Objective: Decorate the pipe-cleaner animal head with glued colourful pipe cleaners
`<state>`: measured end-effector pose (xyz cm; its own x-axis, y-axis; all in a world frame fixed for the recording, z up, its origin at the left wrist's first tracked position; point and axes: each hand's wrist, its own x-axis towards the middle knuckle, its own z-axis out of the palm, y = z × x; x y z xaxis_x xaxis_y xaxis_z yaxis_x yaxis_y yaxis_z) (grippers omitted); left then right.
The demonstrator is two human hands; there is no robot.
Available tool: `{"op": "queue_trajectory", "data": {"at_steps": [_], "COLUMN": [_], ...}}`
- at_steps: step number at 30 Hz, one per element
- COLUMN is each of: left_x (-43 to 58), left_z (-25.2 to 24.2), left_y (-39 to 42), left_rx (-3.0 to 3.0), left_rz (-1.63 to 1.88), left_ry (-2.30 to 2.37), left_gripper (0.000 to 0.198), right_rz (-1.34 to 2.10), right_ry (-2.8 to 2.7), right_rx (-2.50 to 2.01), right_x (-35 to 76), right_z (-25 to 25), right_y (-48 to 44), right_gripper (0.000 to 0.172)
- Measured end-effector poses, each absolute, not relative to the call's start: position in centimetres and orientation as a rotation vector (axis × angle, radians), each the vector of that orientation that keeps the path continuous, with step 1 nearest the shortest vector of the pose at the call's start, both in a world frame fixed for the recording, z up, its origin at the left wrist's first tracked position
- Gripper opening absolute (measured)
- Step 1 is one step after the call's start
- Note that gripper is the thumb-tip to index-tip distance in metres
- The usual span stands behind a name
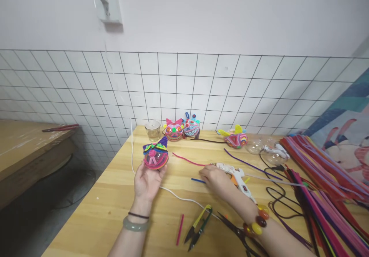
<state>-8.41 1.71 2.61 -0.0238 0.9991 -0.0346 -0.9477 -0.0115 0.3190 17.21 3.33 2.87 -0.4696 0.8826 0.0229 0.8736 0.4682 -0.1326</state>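
My left hand (148, 182) holds up a clear round ornament (156, 158), its fingers curled around the underside. The ornament carries a face of coiled pipe cleaners, with a purple cone on top and a pink nose. My right hand (216, 179) is low over the table, fingers bent down and drawn together. Close to its fingertips are the end of a pink pipe cleaner (187, 159) and a short blue pipe cleaner (197, 180); what the fingers pinch, if anything, is hidden. A white glue gun (244, 186) lies just beyond that hand, partly covered by it.
Thread snips (198, 226), black scissors (240, 232) and a pink stick (180, 230) lie in front. Finished ornaments (173, 130) and a glass cup (152, 130) stand along the wall. Clear balls (255, 146), black cable (269, 191) and pipe cleaner bundles (325, 168) are on the right.
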Motion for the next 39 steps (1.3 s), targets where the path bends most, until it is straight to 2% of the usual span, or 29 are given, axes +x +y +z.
{"op": "queue_trajectory", "data": {"at_steps": [3, 7, 13, 19, 21, 23, 27, 29, 34, 39], "left_x": [-8.5, -8.2, -7.7, -7.6, -7.4, -7.0, -5.7, -5.1, -4.0, -3.6], "left_z": [2.5, 2.6, 3.2, 3.4, 3.5, 3.5, 3.1, 2.8, 2.4, 2.2], "left_y": [1.7, 1.6, 1.4, 1.5, 1.5, 1.5, 1.1, 0.8, 0.2, 0.1], "left_rx": [0.230, 0.256, 0.296, 0.316, 0.329, 0.352, 0.441, 0.488, 0.581, 0.624], "left_rz": [1.577, 1.589, 1.605, 1.622, 1.610, 1.595, 1.597, 1.590, 1.536, 1.508], "left_ry": [0.285, 0.285, 0.328, 0.371, 0.383, 0.406, 0.487, 0.518, 0.559, 0.594], "left_gripper": [0.025, 0.022, 0.030, 0.037, 0.041, 0.042, 0.041, 0.043, 0.052, 0.051], "right_rz": [0.165, 0.186, 0.293, 0.449, 0.497, 0.536, 0.597, 0.505, 0.345, 0.324], "right_ry": [-2.604, -2.549, -2.407, -2.100, -2.003, -1.961, -2.059, -2.196, -2.400, -2.464], "right_rx": [-1.591, -1.660, -1.693, -1.584, -1.522, -1.433, -1.281, -1.196, -1.095, -1.134], "right_x": [14.7, 11.6, 9.8, 11.7, 12.6, 13.2, 13.3, 13.0, 12.2, 11.7], "right_z": [2.8, 1.8, 0.5, 3.4, 5.0, 6.5, 8.3, 8.6, 8.3, 7.4], "right_y": [5.9, 8.9, 10.7, 12.1, 11.5, 9.7, 3.8, 0.9, -2.2, -2.2], "right_gripper": [0.016, 0.030, 0.030, 0.027, 0.028, 0.038, 0.028, 0.025, 0.037, 0.042]}}
